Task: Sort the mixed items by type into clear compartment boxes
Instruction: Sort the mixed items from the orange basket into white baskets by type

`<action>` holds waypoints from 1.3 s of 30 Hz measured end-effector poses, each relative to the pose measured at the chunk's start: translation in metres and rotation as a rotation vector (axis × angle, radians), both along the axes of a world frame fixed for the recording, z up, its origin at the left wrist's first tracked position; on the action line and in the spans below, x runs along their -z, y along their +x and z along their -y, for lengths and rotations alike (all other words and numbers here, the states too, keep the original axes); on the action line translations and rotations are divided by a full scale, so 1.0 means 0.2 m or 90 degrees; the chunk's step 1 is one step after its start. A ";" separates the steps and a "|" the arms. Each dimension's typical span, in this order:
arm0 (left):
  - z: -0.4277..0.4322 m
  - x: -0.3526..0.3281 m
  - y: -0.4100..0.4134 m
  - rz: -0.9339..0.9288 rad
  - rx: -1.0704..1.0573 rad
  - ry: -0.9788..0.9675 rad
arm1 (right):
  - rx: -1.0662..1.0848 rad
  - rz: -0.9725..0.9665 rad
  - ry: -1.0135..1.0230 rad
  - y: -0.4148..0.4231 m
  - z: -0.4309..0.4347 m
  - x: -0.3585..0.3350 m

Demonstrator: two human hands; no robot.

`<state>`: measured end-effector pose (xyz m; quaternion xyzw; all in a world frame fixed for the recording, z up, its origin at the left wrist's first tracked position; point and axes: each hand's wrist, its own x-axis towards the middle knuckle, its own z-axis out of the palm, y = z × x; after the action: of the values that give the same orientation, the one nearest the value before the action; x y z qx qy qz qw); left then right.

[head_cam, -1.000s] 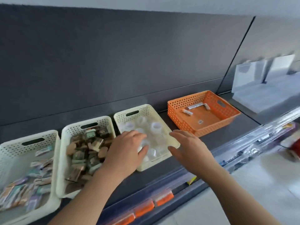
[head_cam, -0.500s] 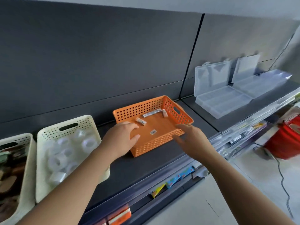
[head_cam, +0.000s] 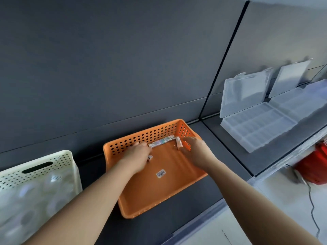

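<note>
Packet strip (head_cam: 161, 142), pale with printed wrapper, lay between both hands, against the back wall of orange basket (head_cam: 169, 191). Left hand (head_cam: 136, 156) curled over small packet (head_cam: 150, 158); hold not discernible. Right hand (head_cam: 196, 151) fingertips touched second small packet (head_cam: 178, 143); pinch unclear. Clear compartment boxes (head_cam: 258, 126) stood lid-up, well right of right hand.

Left hand (head_cam: 137, 155) and right hand (head_cam: 196, 151) now reach inside orange perforated plastic basket (head_cam: 164, 191), left at small wrapped packet (head_cam: 150, 158), right at short pale packet (head_cam: 178, 142).
</note>
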<state>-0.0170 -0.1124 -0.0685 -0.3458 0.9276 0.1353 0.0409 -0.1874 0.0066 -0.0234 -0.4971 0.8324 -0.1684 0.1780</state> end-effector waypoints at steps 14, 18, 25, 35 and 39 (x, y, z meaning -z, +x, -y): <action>-0.02 0.09 -0.19 -0.083 -0.079 -0.031 | -0.210 0.077 0.132 -0.14 0.08 0.20; -0.05 0.08 -0.22 -0.015 -0.105 -0.090 | -0.243 0.075 0.132 -0.18 0.10 0.19; -0.09 0.04 -0.15 0.027 -0.204 0.091 | -0.352 -0.047 0.168 -0.19 0.23 0.23; -0.16 -0.07 0.08 -0.197 -0.429 0.282 | -0.347 -0.031 0.049 -0.21 0.34 0.23; -0.25 -0.13 0.08 -0.287 -0.510 0.257 | -0.359 -0.081 0.055 -0.19 0.40 0.28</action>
<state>-0.0015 -0.0629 -0.0435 -0.6223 0.6628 0.3887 -0.1497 -0.2262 -0.0734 -0.0800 -0.7104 0.6771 -0.0454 0.1864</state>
